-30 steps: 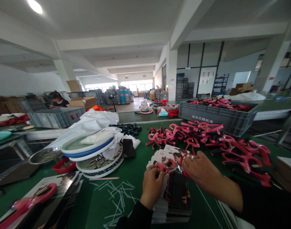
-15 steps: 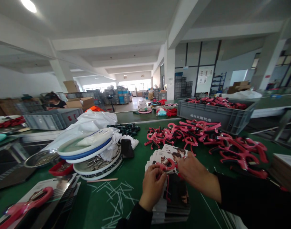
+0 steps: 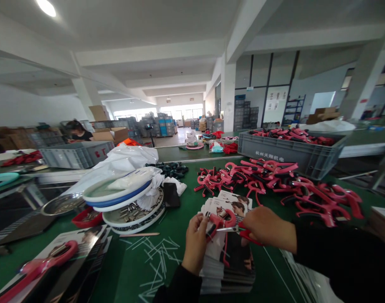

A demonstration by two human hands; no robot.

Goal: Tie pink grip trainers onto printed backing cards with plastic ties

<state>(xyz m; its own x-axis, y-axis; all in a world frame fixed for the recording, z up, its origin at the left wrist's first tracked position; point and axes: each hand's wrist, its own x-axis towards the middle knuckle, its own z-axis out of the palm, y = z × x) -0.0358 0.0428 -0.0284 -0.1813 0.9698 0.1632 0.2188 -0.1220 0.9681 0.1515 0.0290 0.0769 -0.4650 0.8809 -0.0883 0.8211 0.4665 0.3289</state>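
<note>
My left hand (image 3: 195,242) is shut on a pink-and-black plastic hand grip (image 3: 220,219), held just above a stack of printed cards (image 3: 227,269). My right hand (image 3: 263,229) holds red-handled scissors (image 3: 233,229), their metal blades pointing left at the grip. The blades and grip are close together, though the hands hide part of both. More pink-and-black grips (image 3: 274,179) lie heaped on the green bench (image 3: 132,269) to the right of the cards.
A grey crate (image 3: 290,153) of pink grips stands beyond the heap. Left of my hands are stacked round white trays (image 3: 132,219), one holding small metal pieces. Thin white strips (image 3: 157,256) lie scattered on the bench. A co-worker (image 3: 79,134) sits far back left.
My right hand has moved left and now shows the scissors reaching toward the pink grip. My left hand has turned the grip and lifted it slightly above the cards.
</note>
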